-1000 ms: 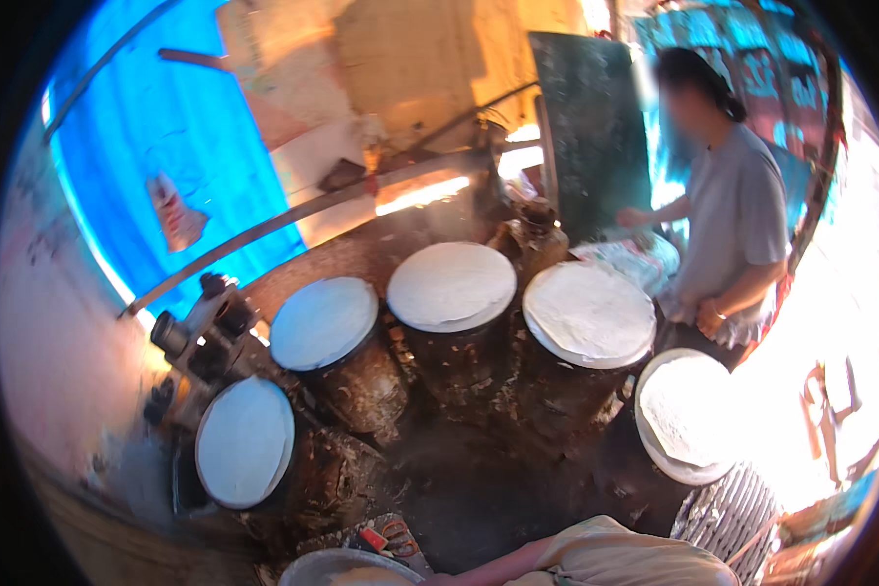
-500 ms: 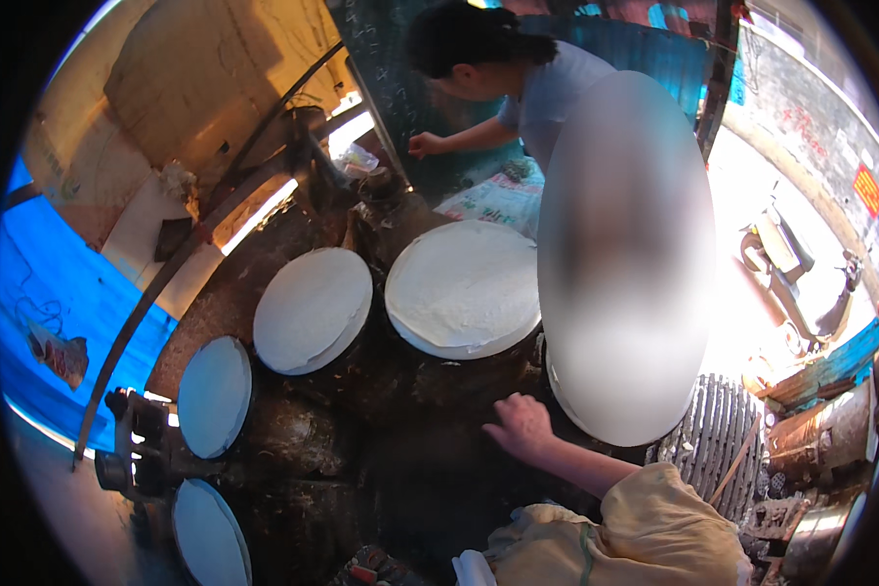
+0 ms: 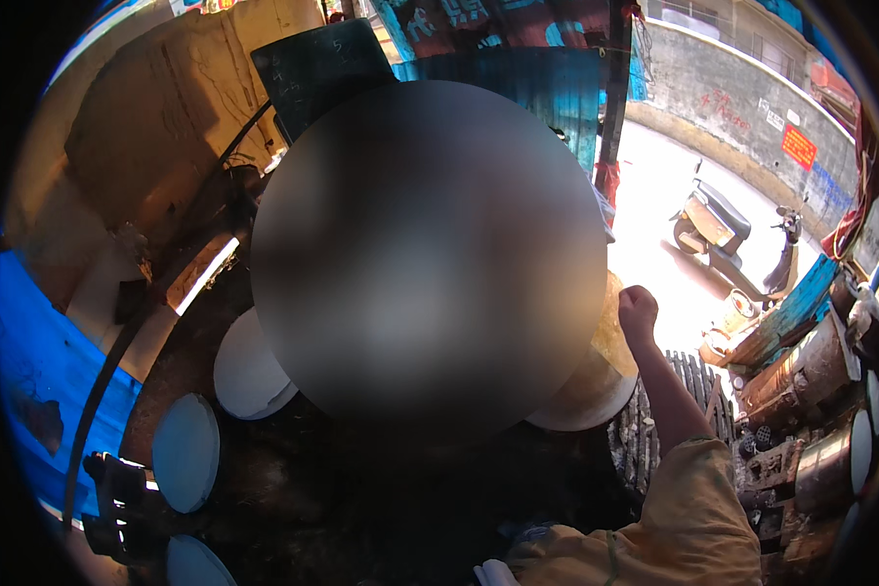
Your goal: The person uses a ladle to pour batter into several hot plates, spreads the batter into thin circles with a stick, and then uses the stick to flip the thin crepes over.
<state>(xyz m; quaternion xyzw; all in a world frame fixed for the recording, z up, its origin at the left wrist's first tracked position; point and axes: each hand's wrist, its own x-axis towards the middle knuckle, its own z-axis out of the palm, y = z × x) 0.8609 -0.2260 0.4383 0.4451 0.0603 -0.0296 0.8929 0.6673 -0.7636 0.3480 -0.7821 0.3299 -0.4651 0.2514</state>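
My right hand (image 3: 638, 311) is closed at the far right side of a round, flat-topped pan or disc (image 3: 596, 393), golden-brown above and pale below. Whether the fingers pinch its edge or something thin is too small to make out. My right arm, in a yellowish sleeve (image 3: 689, 498), reaches up from the lower right. A large blurred oval covers the middle of the view and hides part of this disc. My left hand does not show.
Pale round discs (image 3: 187, 452) curve along the left side of a dark work surface (image 3: 361, 488). A ridged grate (image 3: 630, 439) lies beside my right forearm. Metal cylinders (image 3: 830, 459) stand at the right. A scooter (image 3: 718, 225) is parked outside, by a grey wall (image 3: 732, 107).
My right hand has gone from the front middle to the far right, its fingers now closed. The view has shifted, and the person across from me is hidden behind the larger blur.
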